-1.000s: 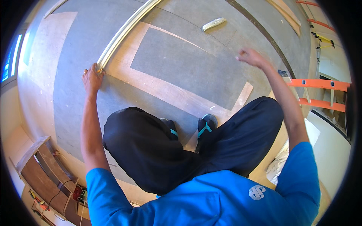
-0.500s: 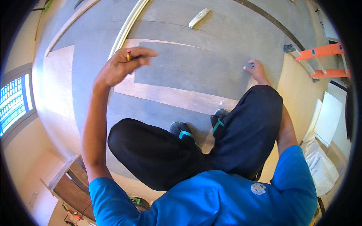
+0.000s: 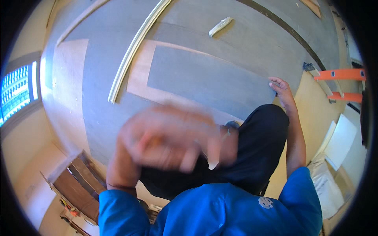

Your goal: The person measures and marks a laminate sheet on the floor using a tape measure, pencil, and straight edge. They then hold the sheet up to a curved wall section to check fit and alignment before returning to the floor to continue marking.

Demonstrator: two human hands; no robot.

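"Window (image 3: 17, 92) at the far left, bright against the wall; what do we find next to it?"

"We have a brown wooden unit (image 3: 75, 187) below it, then a pale strip (image 3: 80, 23) lying farther off, and a long whitish rail (image 3: 133, 53) slanting across the grey floor"

"And our left hand (image 3: 169, 135)?"

"It is raised above our black trousers (image 3: 262, 145), badly blurred; something orange-red (image 3: 144, 142) shows against it, perhaps a pencil, but we cannot tell how far the fingers are open or whether they grip it"

"What lies to the right of that?"

"We see a grey panel (image 3: 201, 76) flat in front of our legs, pale wood colour along its left and near edges, and a pale knife-shaped tool (image 3: 221, 26) beyond it"

"Then our right hand (image 3: 282, 92)?"

"Low near the panel's right end, just beyond our knee, its fingers bent and loosely parted, holding nothing we can see; past it we have a white bag (image 3: 325, 188), white sheets (image 3: 341, 137) and an orange ladder (image 3: 341, 74)"
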